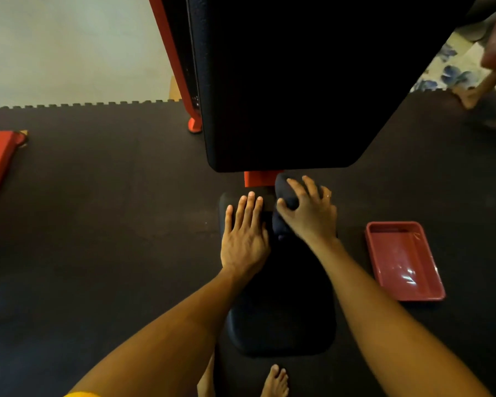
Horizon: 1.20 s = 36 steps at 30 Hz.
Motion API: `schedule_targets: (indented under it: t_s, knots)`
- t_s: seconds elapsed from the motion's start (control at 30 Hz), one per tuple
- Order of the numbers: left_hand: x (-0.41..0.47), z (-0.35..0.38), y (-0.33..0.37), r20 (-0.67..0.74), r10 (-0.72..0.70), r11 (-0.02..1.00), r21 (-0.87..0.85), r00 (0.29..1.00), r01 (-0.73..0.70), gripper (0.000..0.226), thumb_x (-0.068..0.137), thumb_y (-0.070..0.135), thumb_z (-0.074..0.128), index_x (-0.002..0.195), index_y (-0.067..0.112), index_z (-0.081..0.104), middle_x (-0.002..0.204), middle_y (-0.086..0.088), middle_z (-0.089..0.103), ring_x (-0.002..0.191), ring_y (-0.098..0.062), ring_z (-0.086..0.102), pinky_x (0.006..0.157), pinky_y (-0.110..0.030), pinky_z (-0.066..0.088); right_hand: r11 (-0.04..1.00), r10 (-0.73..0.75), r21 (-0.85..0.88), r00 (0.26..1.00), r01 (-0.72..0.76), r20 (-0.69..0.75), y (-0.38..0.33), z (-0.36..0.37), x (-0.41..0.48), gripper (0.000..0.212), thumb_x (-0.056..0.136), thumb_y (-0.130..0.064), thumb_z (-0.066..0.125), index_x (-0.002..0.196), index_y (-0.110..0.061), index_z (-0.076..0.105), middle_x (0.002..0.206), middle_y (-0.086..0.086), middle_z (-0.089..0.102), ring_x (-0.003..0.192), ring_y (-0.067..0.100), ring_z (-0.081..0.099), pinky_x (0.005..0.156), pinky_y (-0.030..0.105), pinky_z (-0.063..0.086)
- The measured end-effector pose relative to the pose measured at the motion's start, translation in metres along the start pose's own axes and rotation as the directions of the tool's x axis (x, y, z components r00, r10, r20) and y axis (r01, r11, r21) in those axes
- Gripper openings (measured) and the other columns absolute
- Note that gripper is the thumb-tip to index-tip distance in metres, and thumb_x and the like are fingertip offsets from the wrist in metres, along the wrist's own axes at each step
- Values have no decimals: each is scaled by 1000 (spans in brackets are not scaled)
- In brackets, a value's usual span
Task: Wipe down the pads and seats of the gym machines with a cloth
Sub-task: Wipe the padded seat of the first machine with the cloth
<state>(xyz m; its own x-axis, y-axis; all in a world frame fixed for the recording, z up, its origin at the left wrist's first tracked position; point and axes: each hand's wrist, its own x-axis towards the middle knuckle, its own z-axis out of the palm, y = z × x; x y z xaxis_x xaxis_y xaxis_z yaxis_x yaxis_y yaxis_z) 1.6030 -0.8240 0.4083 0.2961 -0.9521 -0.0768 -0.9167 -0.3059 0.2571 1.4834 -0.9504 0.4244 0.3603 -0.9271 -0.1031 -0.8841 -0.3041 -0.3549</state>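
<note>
seat, black and padded, runs lengthwise mid-view. left hand rests flat on the seat's far left part, fingers straight and close together. right hand, at the seat's far right part, curls fingers and thumb round a dark bunched cloth lying on the seat. back pad rises just beyond the seat. red tray sits on the floor right of the seat; a bare foot shows at its near end.
</note>
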Motion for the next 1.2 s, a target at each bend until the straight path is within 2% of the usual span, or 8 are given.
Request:
schedule_targets:
  t_s: [0.1, 0.17, 0.3, 0.4, 0.63, 0.87, 1.03, 1.2]
  knots:
    - [-2, 1, -1, -56, -27, 1000, -18, 998, 26, 64, 103, 39, 12, 162, 17, 8, 169, -2, -4, 155, -17, -12, 126, -42, -10, 927, 258, 277, 966, -255, 26, 1, -8, -2, 66, 93, -61, 53, 153, -40, 35, 156, -2, 37, 131, 45, 48, 102, 51, 42]
    - [-3, 4, 0, -61, -20, 1000, -24, 998, 19, 64, 103, 38, 15, 162, 17, 9, 169, -3, -1, 155, -18, -10, 126, -44, -7, 898, 380, 236, 925, -372, 14, -3, -5, -40, 71, 96, -61, 48, 159, -37, 23, 160, 5, 32, 131, 46, 49, 100, 52, 44]
    - [-1, 10, -2, -79, -5, 1000, 18, 997, 7, 64, 104, 38, 23, 162, 14, 11, 169, -6, 3, 156, -20, -5, 127, -46, -1, 987, 21, -154, 986, -47, -168, -14, 27, -115, 65, 99, -56, 36, 159, -33, 32, 166, 16, 27, 145, 52, 29, 109, 67, 33]
    - [2, 10, -5, -48, -5, 999, 41, 999, 7, 66, 104, 41, 23, 162, 14, 6, 170, -6, 0, 156, -21, -7, 127, -47, -2, 965, -213, -174, 974, 198, -72, -6, 24, -74, 63, 94, -57, 34, 155, -41, 37, 168, 3, 25, 152, 48, 16, 113, 72, 26]
    - [-2, 2, 0, -43, -3, 1000, -19, 999, 2, 64, 103, 39, 13, 162, 14, 10, 170, -6, 1, 156, -20, -6, 126, -43, -8, 939, 326, 120, 945, -322, -15, 7, 9, -88, 72, 97, -63, 39, 161, -41, 16, 164, 15, 25, 130, 46, 49, 96, 54, 48]
    - [-20, 6, 5, -31, -19, 998, -60, 999, 18, 70, 100, 47, 6, 162, 15, 13, 170, -6, 2, 156, -20, -6, 126, -43, -10, 994, -39, -106, 995, 29, -92, 11, 16, -144, 66, 95, -65, 33, 157, -41, 34, 169, 14, 19, 141, 55, 33, 105, 63, 43]
    - [-26, 3, 4, -2, 5, 999, -49, 1000, -5, 68, 102, 49, 10, 162, 16, 9, 169, -6, -3, 156, -20, -9, 125, -42, -12, 914, 319, 231, 943, -332, 93, 23, -3, -106, 73, 98, -67, 42, 161, -44, 12, 156, 14, 35, 128, 44, 52, 96, 53, 47]
    - [-29, 1, 8, -13, 7, 999, -37, 1000, -7, 66, 104, 46, 14, 162, 15, 8, 169, -6, -3, 156, -19, -10, 125, -42, -13, 949, 316, 26, 943, -315, -102, 2, 17, -203, 72, 97, -70, 31, 161, -41, 17, 161, 21, 30, 135, 47, 46, 101, 58, 46]
